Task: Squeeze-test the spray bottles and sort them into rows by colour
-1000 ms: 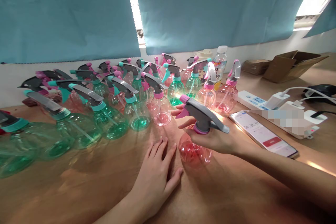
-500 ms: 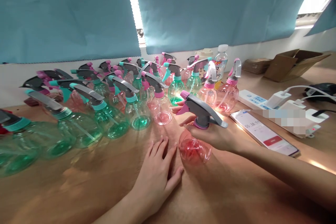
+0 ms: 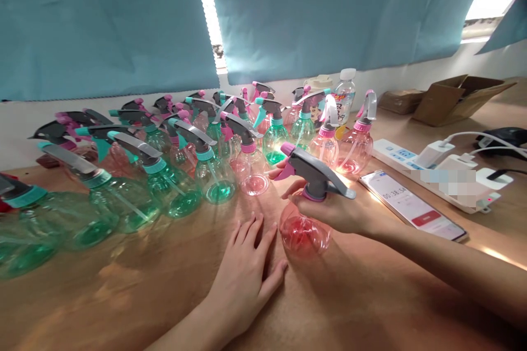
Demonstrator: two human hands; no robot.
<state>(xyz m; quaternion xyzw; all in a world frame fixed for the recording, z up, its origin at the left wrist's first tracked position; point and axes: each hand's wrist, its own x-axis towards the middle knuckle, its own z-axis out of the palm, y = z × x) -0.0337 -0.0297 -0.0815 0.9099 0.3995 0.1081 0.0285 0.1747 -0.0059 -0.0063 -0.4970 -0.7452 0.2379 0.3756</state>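
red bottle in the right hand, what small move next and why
I'd probably curl the right hand's fingers in against the trigger: the hand is around the bottle's neck, and the fingers stretch out by the trigger. The left hand lies flat on the table, off the bottle.

The pink spray bottle (image 3: 305, 233) has shifted slightly in the right hand (image 3: 335, 213) — its head sits a little higher — and the phone's (image 3: 413, 206) timer has advanced.
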